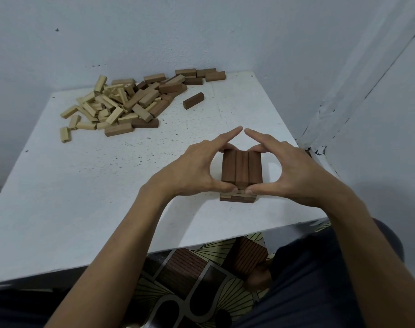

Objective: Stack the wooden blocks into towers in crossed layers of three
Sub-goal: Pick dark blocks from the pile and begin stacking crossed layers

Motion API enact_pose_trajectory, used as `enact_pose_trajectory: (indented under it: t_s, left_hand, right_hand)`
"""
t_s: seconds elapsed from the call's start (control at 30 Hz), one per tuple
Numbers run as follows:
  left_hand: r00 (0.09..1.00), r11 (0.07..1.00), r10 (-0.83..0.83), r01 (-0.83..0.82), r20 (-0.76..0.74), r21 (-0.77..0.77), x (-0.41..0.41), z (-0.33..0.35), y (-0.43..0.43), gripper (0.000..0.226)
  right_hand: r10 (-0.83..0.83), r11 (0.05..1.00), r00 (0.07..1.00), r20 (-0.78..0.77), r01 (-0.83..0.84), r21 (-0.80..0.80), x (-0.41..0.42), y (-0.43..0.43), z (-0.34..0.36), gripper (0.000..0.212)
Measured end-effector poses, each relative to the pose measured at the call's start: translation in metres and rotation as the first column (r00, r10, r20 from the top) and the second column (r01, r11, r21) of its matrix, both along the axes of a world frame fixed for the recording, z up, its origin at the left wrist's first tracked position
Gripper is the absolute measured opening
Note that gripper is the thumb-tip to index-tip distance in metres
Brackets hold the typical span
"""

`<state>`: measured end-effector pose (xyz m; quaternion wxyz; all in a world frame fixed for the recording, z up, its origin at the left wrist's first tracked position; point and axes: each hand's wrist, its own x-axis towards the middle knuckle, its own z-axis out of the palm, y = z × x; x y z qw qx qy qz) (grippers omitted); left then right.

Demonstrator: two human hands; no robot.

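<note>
Wooden blocks make a short tower (241, 170) on the white table (102, 185), near the front edge and over to the right. Its top layer has three brown blocks lying side by side. Their long sides touch and their ends point away from the person. Under it, bits of lower layers show, some pale and some brown, lying the other way (how many layers there are is hard to tell, since the thumbs hide part of them).

Both hands wrap round the tower. The left hand (192, 170) is on its left side and the right hand (291, 176) is on its right side. Each thumb presses on the near end of the tower, low down, and the two thumb tips almost meet in the middle. The fingers (227, 136) reach round the far end. The two pointing fingers are stretched out straight, and their tips come close together past the tower, like a little roof. Other fingers are bent in behind the top layer and touch its far end. So each hand pinches the tower between thumb and fingers.

Far back on the left of the table is a big loose pile of blocks (121, 102), pale ones and brown ones all mixed up. One dark block (193, 100) lies by itself just to the right of the pile. A pale wall (201, 31) stands behind the table.
</note>
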<state>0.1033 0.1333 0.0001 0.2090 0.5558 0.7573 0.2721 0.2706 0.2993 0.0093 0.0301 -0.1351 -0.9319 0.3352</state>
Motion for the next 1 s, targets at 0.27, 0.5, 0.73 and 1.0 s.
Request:
enact_pose_trajectory:
  t_s: [0.27, 0.5, 0.73, 1.0]
  left_hand:
    - [1.0, 1.0, -0.006, 0.006, 0.026, 0.003, 0.0, -0.003, 0.001, 0.11]
    - [0.994, 0.999, 0.027, -0.03, 0.102, 0.032, -0.004, -0.003, -0.005, 0.109]
    - [0.967, 0.97, 0.203, -0.22, 0.156, 0.1, -0.027, -0.003, -0.003, 0.073]
    - [0.892, 0.871, 0.436, -0.387, -0.115, 0.303, -0.101, -0.021, 0.029, 0.034]
  right_hand:
    - [0.016, 1.0, 1.0, -0.011, -0.016, 0.004, 0.0, 0.0, -0.003, 0.106]
    - [-0.02, 0.999, 0.999, -0.047, 0.018, -0.042, 0.002, 0.002, 0.001, 0.104]
    - [-0.041, 0.998, 0.995, -0.089, 0.036, -0.06, -0.034, 0.026, 0.008, 0.065]
    - [-0.04, 0.998, 0.99, -0.134, 0.034, -0.045, -0.136, 0.075, -0.001, 0.031]
